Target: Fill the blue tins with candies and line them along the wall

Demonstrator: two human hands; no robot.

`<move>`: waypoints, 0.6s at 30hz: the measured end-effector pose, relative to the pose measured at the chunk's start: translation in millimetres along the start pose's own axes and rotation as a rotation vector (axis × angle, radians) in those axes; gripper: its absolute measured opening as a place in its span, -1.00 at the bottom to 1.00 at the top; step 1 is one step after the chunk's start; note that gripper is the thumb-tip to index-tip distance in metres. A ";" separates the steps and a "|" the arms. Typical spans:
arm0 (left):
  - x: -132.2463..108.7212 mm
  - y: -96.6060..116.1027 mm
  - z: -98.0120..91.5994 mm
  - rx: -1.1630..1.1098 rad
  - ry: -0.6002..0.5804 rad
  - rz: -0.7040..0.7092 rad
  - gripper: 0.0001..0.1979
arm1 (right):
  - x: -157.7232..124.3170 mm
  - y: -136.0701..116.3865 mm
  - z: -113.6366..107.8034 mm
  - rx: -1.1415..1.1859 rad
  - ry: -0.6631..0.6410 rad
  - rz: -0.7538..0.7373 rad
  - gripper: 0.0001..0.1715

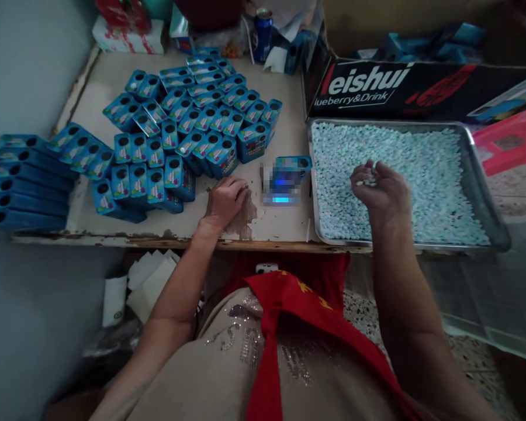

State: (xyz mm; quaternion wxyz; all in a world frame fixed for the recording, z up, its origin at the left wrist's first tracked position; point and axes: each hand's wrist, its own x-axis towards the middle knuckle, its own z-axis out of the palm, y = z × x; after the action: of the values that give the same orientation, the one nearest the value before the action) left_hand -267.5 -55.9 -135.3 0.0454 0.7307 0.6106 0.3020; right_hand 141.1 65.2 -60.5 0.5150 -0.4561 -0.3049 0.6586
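My right hand (383, 186) is palm up over a metal tray (499, 225), its fingers curled around several small pale candies (368, 180). Similar pale blue-green candies (438, 175) cover most of the tray floor. On the tabletop rests my left hand (227, 202), back upward and fingers bent together; whatever is under them, if anything, is hidden. Just beyond it stand many small blue candy boxes (222, 156), each with a dark round hole on top. Between my hands, a blue box (304, 162) lies beside the tray, partly covered by a blurred patch.
A black carton (421, 88) holding blue packs stands behind the tray. More blue boxes (24, 181) are stacked at the far left. At the back is a blue can (263, 35); a pink plastic item (512, 137) is at right. The table's worn front edge (193, 241) runs before me.
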 end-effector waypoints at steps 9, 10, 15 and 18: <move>-0.6 -1.9 -6.0 -0.005 0.022 -0.042 -0.80 | 2.5 -23.4 19.7 0.665 0.013 0.273 -0.86; -0.5 -1.9 -6.3 -0.004 0.017 -0.041 -0.80 | 2.8 -27.3 25.5 0.658 -0.007 0.252 -0.87; -1.5 -0.1 -6.5 0.002 0.012 -0.034 -0.80 | 5.1 -32.6 53.5 0.463 -0.032 0.179 -0.76; -2.4 1.7 -6.6 0.000 0.019 -0.025 -0.80 | 5.5 -29.3 67.7 0.083 -0.093 0.119 -0.78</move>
State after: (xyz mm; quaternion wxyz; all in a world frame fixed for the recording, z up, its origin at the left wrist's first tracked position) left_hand -269.6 -60.5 -130.1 0.0434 0.7200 0.6203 0.3083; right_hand 90.6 83.3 -9.5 0.4787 -0.4206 -0.2734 0.7206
